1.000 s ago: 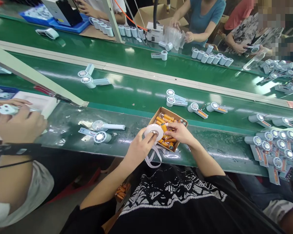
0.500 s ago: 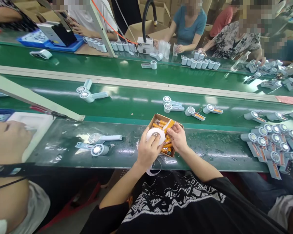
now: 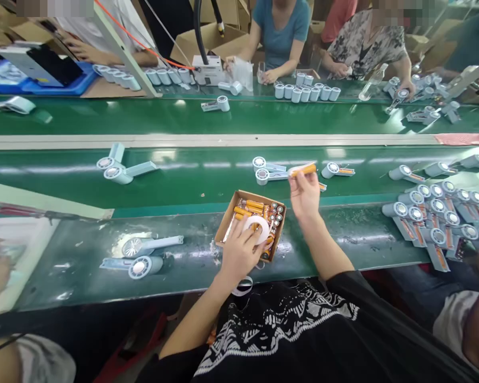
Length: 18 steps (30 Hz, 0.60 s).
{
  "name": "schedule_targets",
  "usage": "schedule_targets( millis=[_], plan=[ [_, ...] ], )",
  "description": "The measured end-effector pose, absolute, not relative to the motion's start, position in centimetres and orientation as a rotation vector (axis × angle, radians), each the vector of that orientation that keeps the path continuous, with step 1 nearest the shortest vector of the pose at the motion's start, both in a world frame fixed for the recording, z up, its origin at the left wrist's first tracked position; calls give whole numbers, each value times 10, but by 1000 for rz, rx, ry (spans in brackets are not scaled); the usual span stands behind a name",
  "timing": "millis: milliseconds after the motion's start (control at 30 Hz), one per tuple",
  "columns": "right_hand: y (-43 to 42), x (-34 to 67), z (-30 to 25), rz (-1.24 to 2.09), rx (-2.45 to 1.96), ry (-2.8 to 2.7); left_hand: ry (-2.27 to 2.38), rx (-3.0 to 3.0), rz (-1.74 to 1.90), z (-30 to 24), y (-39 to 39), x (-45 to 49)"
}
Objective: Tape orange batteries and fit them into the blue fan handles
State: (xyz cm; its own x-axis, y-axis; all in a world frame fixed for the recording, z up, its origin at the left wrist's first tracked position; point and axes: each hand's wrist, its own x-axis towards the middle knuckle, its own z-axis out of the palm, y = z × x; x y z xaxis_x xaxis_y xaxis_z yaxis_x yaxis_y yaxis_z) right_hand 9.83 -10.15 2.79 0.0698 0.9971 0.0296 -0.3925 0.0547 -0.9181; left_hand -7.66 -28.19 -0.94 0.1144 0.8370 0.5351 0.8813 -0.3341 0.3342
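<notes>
The right hand point(image 3: 306, 199) has an orange battery point(image 3: 305, 169) pinched in its fingers, lying crosswise at their tips, raised above the green belt point(image 3: 199, 175). The left hand point(image 3: 239, 255) grips a white tape roll point(image 3: 262, 229) over the open carton point(image 3: 228, 219) of batteries point(image 3: 254, 205).

Past the left hand point(image 3: 241, 258), the carton wall point(image 3: 279, 234) blocks; bare bench point(image 3: 199, 234) opens leftward. A fan point(image 3: 330, 170) sits just right of the right hand point(image 3: 306, 199), open bench beside that forearm point(image 3: 332, 252).
</notes>
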Motion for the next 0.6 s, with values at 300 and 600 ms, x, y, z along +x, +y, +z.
schedule_targets(
  millis=[300, 600],
  plan=[
    [-120, 170, 7, 1248, -943, -779, -1832, -2610, -579, 10, -145, -81],
    [-121, 183, -1, 1278, -959, -834, -1781, -2630, 105, -4, -30, -35]
  ],
)
